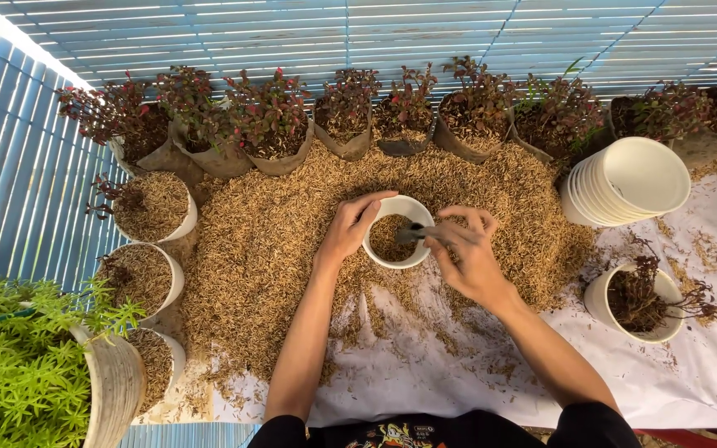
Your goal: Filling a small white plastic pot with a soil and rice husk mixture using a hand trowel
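My left hand point(348, 229) curls around the near-left rim of a small white pot point(397, 231), fingers bent against its wall and thumb over the edge. The pot sits upright, mouth facing up, in the middle of a wide heap of rice husks point(275, 241), and it is partly filled with the same husks. My right hand point(468, 253) hovers at the pot's right rim, fingers drawn together in a pinch on a small dark tool point(412, 234); its long axis lies roughly level, pointing left over the pot's opening. What kind of tool it is I cannot tell.

On my left three white pots filled with husks point(153, 207) stand in a column, the top two with small reddish sprigs. Along the far edge runs a row of about nine red-leaved plants in brown bags point(269, 124). To the right lies one tilted stack of empty white pots point(624, 182), and nearer me one single white pot holding dark rooty cuttings point(636, 299). A white sheet point(458, 373) covers the surface, and one bushy green plant point(18, 357) fills the lower left corner
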